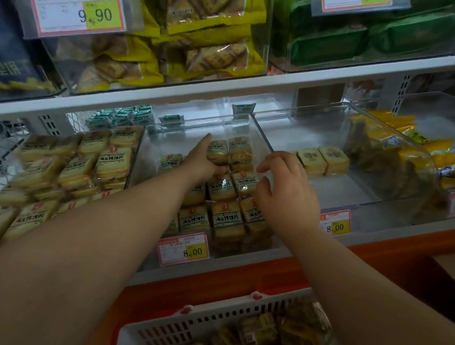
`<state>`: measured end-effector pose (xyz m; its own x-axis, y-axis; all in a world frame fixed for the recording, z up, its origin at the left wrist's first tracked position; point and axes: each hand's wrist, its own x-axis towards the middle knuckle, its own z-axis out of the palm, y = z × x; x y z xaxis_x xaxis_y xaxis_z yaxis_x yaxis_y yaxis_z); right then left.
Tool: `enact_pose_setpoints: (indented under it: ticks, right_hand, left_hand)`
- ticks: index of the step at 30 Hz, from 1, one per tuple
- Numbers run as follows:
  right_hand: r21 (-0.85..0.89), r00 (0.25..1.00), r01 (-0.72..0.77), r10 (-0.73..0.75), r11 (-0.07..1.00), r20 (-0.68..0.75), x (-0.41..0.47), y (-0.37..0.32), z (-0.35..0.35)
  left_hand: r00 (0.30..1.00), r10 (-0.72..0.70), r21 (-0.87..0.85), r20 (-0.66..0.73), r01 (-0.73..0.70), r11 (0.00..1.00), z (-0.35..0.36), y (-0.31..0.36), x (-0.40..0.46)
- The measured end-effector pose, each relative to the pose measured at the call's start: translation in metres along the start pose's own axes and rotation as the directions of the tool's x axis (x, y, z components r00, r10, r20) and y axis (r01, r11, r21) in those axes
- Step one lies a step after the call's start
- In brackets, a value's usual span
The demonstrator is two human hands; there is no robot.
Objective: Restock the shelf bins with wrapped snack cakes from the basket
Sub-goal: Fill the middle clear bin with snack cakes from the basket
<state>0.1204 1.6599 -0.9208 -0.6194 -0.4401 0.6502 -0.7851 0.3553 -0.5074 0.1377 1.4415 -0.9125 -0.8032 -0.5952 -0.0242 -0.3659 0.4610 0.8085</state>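
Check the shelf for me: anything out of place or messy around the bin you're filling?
Yes. A few small green-wrapped candies lie behind the middle bin on the bare shelf, apart from the green pile to the left. The snack cakes in the left bin lie jumbled and tilted, unlike the middle bin's rows.

Snack cakes (226, 190) in clear bin (262, 136): pale yellow, clear wrap, dark lettering, small red mark. Price tag (183, 249) on bin front: red border, yellow patch. Basket (196, 325) below bin: white lattice, red rim. Packets (121, 118) behind bin, left: teal-green.
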Motion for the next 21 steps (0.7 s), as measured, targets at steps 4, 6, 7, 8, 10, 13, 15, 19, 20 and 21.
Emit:
enact_pose_setpoints:
  ticks: [4, 6, 7, 8, 10, 13, 15, 19, 20, 21]
  right_hand:
    - [0.133, 0.997, -0.052, 0.043, 0.990, 0.068, -0.007, 0.001, -0.008]
    - [0.194, 0.990, -0.093, 0.071, 0.977, 0.118, -0.015, -0.002, -0.015]
    - [0.219, 0.987, -0.115, 0.087, 0.969, 0.131, -0.020, -0.004, -0.019]
    - [0.233, 0.986, -0.130, 0.101, 0.964, 0.131, -0.026, -0.007, -0.022]
    - [0.182, 0.989, -0.140, 0.128, 0.973, 0.078, -0.044, -0.013, -0.026]
    - [0.037, 0.980, -0.184, 0.186, 0.982, -0.074, -0.088, -0.017, -0.025]
    - [0.038, 0.957, -0.269, 0.272, 0.962, -0.103, -0.123, -0.017, -0.019]
    - [0.015, 0.855, -0.503, 0.496, 0.864, 0.152, -0.181, -0.008, 0.003]
    - [-0.006, 0.820, -0.531, 0.516, 0.847, 0.245, -0.193, -0.004, 0.008]
    - [-0.027, 0.784, -0.546, 0.522, 0.837, 0.335, -0.203, 0.001, 0.014]
  left_hand:
    - [0.995, -0.024, -0.054, -0.092, 0.019, 0.998, -0.005, 0.003, -0.030]
    - [0.988, 0.015, -0.044, -0.153, -0.022, 0.999, -0.003, 0.005, -0.056]
    - [0.981, 0.047, -0.025, -0.186, -0.052, 0.998, -0.001, 0.007, -0.071]
    - [0.971, 0.091, -0.002, -0.223, -0.094, 0.996, 0.000, 0.008, -0.088]
    - [0.909, 0.263, 0.093, -0.324, -0.246, 0.965, 0.001, 0.007, -0.123]
    - [0.626, 0.645, 0.398, -0.438, -0.509, 0.763, 0.006, 0.000, -0.173]
    - [0.508, 0.739, 0.449, -0.442, -0.588, 0.673, 0.025, -0.017, -0.199]
    - [0.854, 0.503, 0.332, -0.133, -0.440, 0.834, 0.071, -0.089, -0.242]
    - [0.920, 0.392, 0.363, -0.013, -0.361, 0.859, 0.079, -0.112, -0.249]
    - [0.954, 0.290, 0.386, 0.078, -0.297, 0.874, 0.085, -0.132, -0.253]
